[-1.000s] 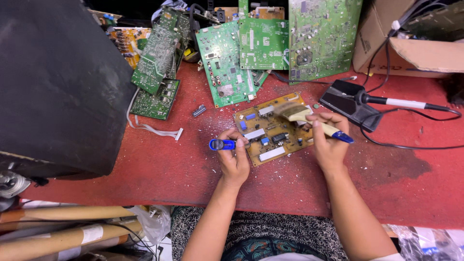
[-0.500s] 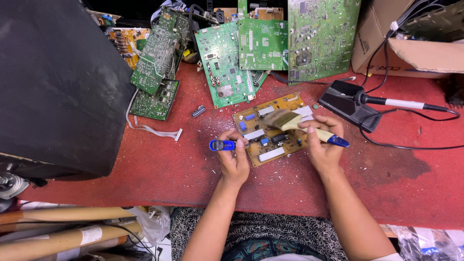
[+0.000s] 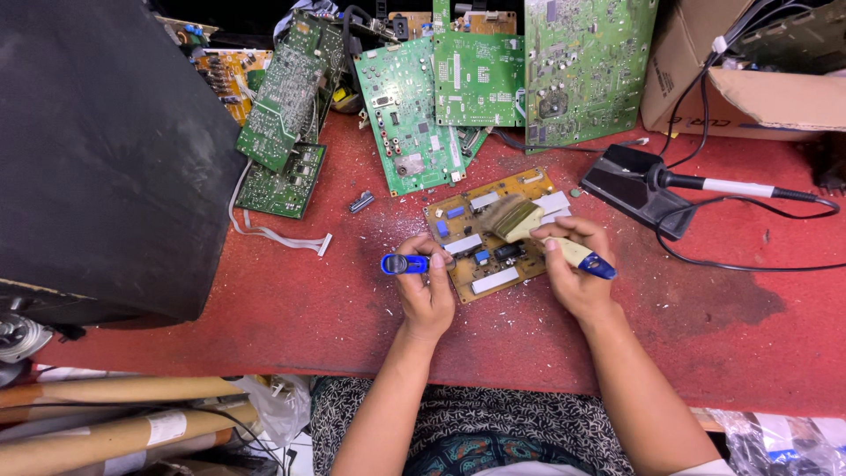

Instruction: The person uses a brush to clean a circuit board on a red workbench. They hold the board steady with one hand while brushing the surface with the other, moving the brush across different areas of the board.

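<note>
A tan circuit board [image 3: 493,264] with white and blue parts lies on the red table [image 3: 264,300]. My right hand [image 3: 577,273] grips a paintbrush [image 3: 529,220] with a cream handle and blue end; its bristles rest on the upper middle of the board. My left hand [image 3: 427,291] presses on the board's left edge and holds a small blue tool [image 3: 404,264] that points left.
Several green circuit boards [image 3: 458,97] lean at the back. A soldering iron [image 3: 731,188] rests in a black stand [image 3: 634,187] at right, cable looping beyond. A cardboard box [image 3: 749,88] sits far right, a large black casing [image 3: 97,150] at left, cardboard tubes [image 3: 115,414] below.
The brush has swept left and up across the tan board, its bristles now nearer the board's centre. My left hand has stayed in place.
</note>
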